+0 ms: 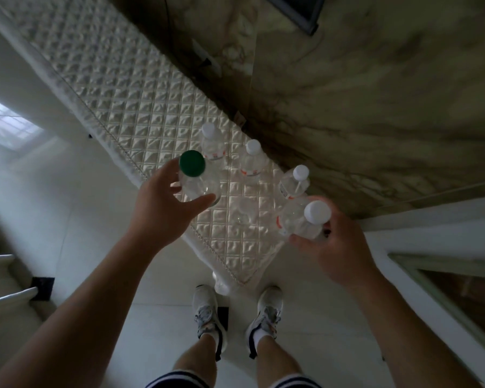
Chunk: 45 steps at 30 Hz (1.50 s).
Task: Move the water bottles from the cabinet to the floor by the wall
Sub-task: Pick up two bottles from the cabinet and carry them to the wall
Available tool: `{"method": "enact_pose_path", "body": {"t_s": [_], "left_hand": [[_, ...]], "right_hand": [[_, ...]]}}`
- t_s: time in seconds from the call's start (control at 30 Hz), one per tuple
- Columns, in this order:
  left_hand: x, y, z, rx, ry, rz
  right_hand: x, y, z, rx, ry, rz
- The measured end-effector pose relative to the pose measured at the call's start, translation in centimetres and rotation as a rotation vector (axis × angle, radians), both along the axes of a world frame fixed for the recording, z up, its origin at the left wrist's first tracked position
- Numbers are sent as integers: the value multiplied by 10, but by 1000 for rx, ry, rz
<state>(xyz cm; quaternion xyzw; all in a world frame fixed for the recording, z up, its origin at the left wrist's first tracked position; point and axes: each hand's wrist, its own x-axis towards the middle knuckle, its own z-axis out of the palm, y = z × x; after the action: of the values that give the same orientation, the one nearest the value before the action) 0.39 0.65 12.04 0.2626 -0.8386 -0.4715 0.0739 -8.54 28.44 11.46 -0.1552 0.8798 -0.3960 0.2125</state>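
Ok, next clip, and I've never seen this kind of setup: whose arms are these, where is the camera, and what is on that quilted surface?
There is no machine here. A person wears a wide-angle camera on the head, so the one picture looks down past their own bare arms to their sneakers on the white floor.

The quilted cover lies over the cabinet top, which runs along a marbled wall. Three clear water bottles with white caps stand free on it: the far one, the middle one and the near one.

The left hand is wrapped around a green-capped bottle. The right hand grips a fourth white-capped bottle, tilted. Whether either bottle has left the cover cannot be told.
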Motion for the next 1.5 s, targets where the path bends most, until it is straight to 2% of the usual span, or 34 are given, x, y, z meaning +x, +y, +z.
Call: {"method": "enact_pose_path", "body": {"t_s": [0.43,0.77,1.23,1.5], "left_hand": [[13,20,126,-26,86,-61],[43,38,209,1,133,30],[72,72,280,-8,196,166],[94,56,292,-10,228,217]], "right_hand": [[4,8,153,-43,76,33],[22,20,240,-151,86,50],[25,33,296,-220,55,166],[33,3,301,-205,73,219]]}}
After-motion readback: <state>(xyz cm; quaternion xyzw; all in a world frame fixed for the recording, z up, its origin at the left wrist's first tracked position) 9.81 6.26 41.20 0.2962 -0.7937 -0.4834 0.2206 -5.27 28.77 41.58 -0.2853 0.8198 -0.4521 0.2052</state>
